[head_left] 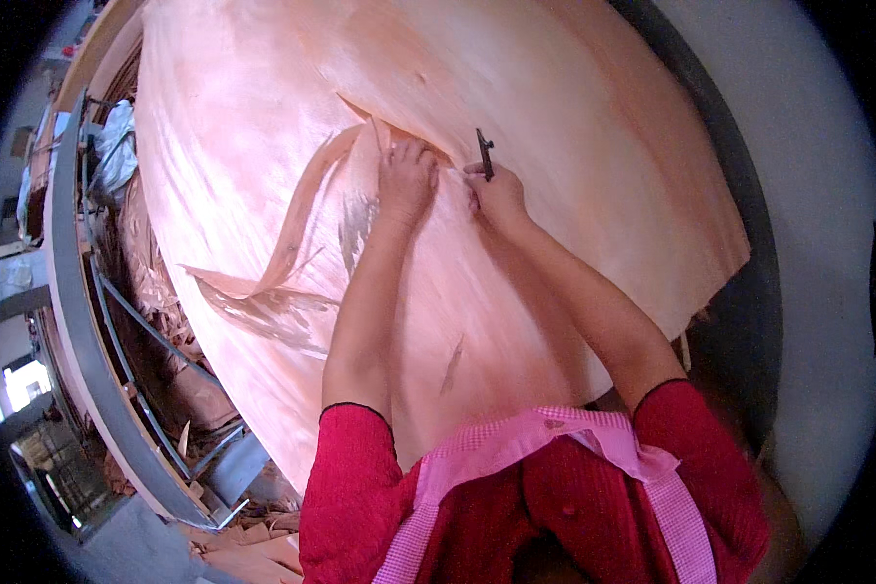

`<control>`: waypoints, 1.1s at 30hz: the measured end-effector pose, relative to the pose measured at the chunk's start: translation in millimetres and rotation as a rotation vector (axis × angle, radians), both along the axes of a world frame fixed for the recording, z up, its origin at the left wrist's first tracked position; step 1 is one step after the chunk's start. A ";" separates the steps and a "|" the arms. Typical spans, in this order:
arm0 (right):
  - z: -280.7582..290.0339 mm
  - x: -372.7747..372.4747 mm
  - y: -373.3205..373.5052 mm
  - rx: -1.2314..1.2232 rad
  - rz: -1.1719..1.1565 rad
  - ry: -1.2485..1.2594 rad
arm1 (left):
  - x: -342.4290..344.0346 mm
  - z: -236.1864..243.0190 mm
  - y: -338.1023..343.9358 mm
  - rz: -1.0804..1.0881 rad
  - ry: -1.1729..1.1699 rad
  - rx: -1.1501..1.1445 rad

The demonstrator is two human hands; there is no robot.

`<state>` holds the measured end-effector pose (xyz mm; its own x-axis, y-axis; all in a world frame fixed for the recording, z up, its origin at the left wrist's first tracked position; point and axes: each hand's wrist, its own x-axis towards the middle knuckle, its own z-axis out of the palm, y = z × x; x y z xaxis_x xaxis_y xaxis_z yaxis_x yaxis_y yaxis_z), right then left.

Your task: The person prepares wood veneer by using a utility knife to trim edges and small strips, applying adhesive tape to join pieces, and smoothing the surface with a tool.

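A large pale pinkish sheet of wood veneer (633,185) spreads out in front of me. Near its middle a split runs beside a loose, curling veneer strip (307,209). My left hand (409,182) lies at the split with its fingers bent and close together on the veneer edge; the fingertips are partly hidden. Just right of it, my right hand (501,197) is closed around a small dark tool (484,154), which looks like a slim cutter with a little knob and points up from the fist. Its lower end is hidden by the fingers.
A torn veneer flap (268,313) with grey-brown patches lies left of my left forearm. Along the left runs a curved grey rail (78,321) with metal bars, veneer scraps (165,282) and a whitish plastic bag (117,146). More scraps (258,545) lie at lower left.
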<state>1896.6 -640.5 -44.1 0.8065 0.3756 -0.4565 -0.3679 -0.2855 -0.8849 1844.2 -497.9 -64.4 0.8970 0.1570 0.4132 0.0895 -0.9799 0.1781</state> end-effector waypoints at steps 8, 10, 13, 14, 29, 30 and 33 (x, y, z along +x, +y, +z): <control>-5.6 -8.9 -0.9 0.170 0.015 0.358 | 0.8 5.5 8.8 0.161 -0.251 -0.184; -2.8 -6.3 0.9 0.155 0.025 0.364 | -2.1 9.3 18.8 0.202 -0.034 -0.070; 3.4 -0.7 2.8 0.169 0.019 0.358 | -1.4 17.9 24.5 0.302 0.070 -0.351; 7.3 -0.9 3.8 0.188 0.008 0.329 | -0.7 21.3 25.4 0.342 0.065 -0.520; 23.7 48.4 103.5 -0.256 0.489 -0.492 | -35.0 71.3 124.8 0.126 0.867 -0.340; 23.6 55.7 104.7 -0.300 0.510 -0.469 | -43.4 74.8 117.6 -0.015 1.034 -0.300; 6.3 63.9 108.3 -0.210 0.467 -0.425 | -49.2 79.2 110.6 -0.128 1.104 -0.820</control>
<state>1960.5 -532.1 -37.8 0.7066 0.6669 -0.2365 0.2045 -0.5124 -0.8340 1795.1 -387.3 14.9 0.7222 -0.1001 -0.6844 0.4783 -0.6425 0.5987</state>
